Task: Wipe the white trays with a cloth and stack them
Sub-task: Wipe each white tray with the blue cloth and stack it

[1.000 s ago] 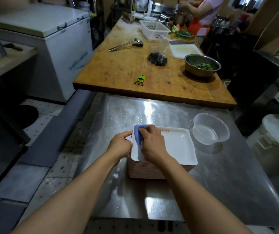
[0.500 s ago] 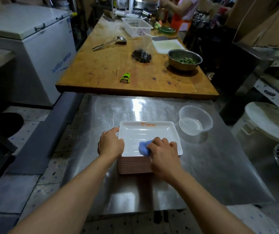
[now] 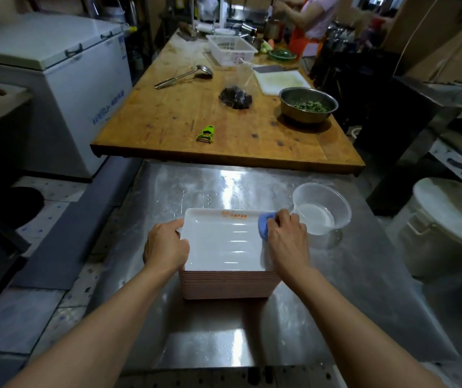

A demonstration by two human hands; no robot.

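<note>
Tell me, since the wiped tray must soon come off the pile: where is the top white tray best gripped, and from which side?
Probably by its short side rims, from left and right. The top white tray sits nested on the stack, so only its raised lip is free. The left hand already holds the left rim; the right hand, pinching the blue cloth, is at the right one.

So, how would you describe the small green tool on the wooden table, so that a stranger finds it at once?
Start at the long wooden table beyond the steel counter where the hands work. Near its front edge, about midway across, lies a green peeler, alone on bare wood. It is the only bright green, hand-sized thing at that end; the ladle and steel bowl lie farther back.
</note>
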